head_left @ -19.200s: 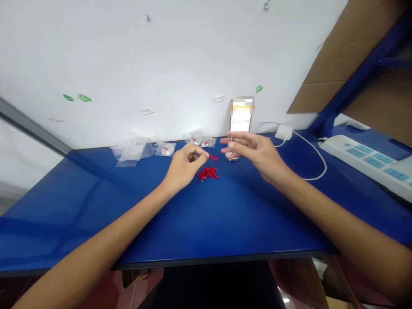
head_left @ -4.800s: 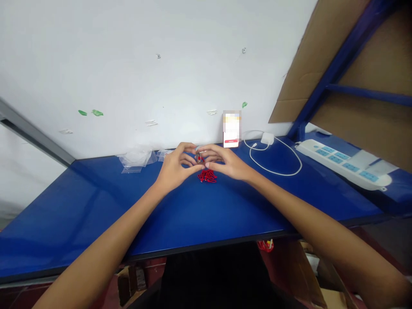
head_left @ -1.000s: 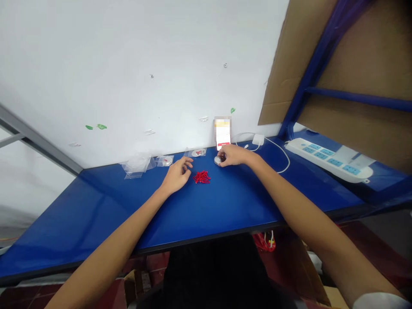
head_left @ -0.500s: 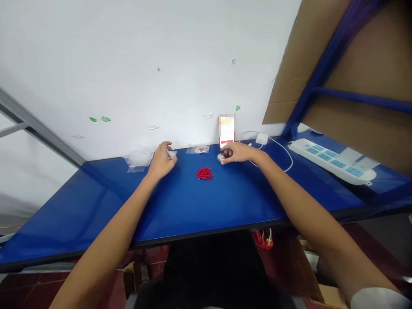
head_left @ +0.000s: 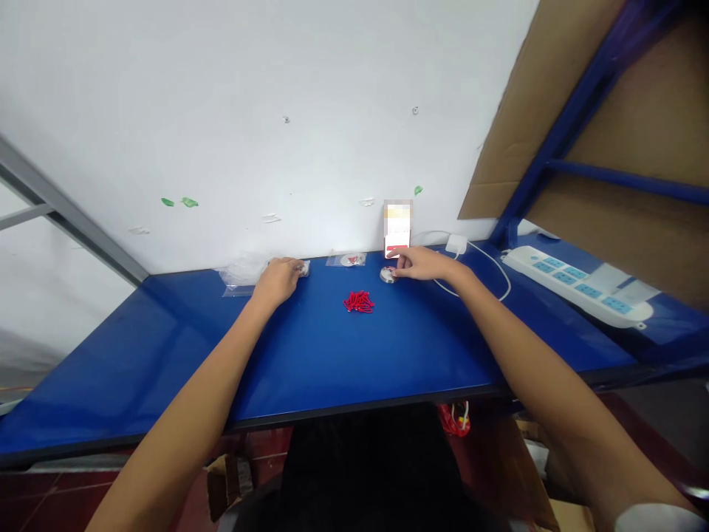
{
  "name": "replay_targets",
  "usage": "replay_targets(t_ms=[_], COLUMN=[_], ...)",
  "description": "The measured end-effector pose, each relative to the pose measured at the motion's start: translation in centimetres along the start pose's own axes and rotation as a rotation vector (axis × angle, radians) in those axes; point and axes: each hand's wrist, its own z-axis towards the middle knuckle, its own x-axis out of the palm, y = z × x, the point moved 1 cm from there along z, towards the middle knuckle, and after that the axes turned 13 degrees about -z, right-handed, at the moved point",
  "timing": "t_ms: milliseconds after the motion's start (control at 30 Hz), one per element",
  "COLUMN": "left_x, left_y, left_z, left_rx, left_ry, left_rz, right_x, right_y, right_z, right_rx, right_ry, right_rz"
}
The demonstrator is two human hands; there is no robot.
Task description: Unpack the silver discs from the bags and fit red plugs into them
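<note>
Since one second earlier, the left hand [head_left: 277, 281] has moved from beside the red cords [head_left: 359, 301] to the bagged disc [head_left: 304, 270]. A silver disc [head_left: 388, 276] lies on the blue table [head_left: 354, 362], right of the red cords. The right hand [head_left: 419, 263] is palm down at its edge, index finger extended apart from the thumb; grip cannot be determined. The left hand is palm down, fingertips hidden; finger state cannot be determined. A phone [head_left: 397, 226] stands behind the silver disc.
</note>
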Motion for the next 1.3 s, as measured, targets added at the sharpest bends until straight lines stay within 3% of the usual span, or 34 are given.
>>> replay_targets(t_ms=[133,267,433,567,700,800,933,1100,1300], left_x=[-0.3,-0.8,-1.5,-1.6,-1.1,-0.7,-0.1,1.1,2.4], left_y=[-0.8,-2.5,-4.6,-6.0,-7.1,-8.2,-10.5,-11.9,-11.8], left_z=[0.1,-0.1,-0.5,-0.7,-0.7,-0.7,-0.9,-1.7,-2.4], left_rx=[0.058,0.098,0.015,-0.049,-0.223,-0.378,-0.453,-0.551,-0.691], left_ry=[-0.017,-0.130,-0.270,-0.352,-0.426,-0.388,-0.338,-0.312,-0.084], left_rz=[0.050,-0.022,-0.158,-0.348,-0.613,-1.013,-1.437,-1.623,-1.809], right_x=[-0.5,-1.0,-1.1,-0.8,1.0,2.6,3.7,3.1,0.8], right_y=[0.2,0.2,0.7,4.2,9.4,12.6,14.8,14.7,13.0], right_z=[-0.4,-0.7,-0.7,-0.9,-1.3,-1.7,-2.0,-1.9,-2.3], right_rx=[-0.025,-0.025,0.020,-0.051,-0.199,-0.239,-0.167,-0.140,-0.149], right_ry=[0.003,-0.003,-0.199,-0.442,-0.432,-0.399,-0.384,-0.309,-0.365], right_rz=[0.079,0.121,-0.049,-0.008,0.229,0.338,0.463,0.607,0.447])
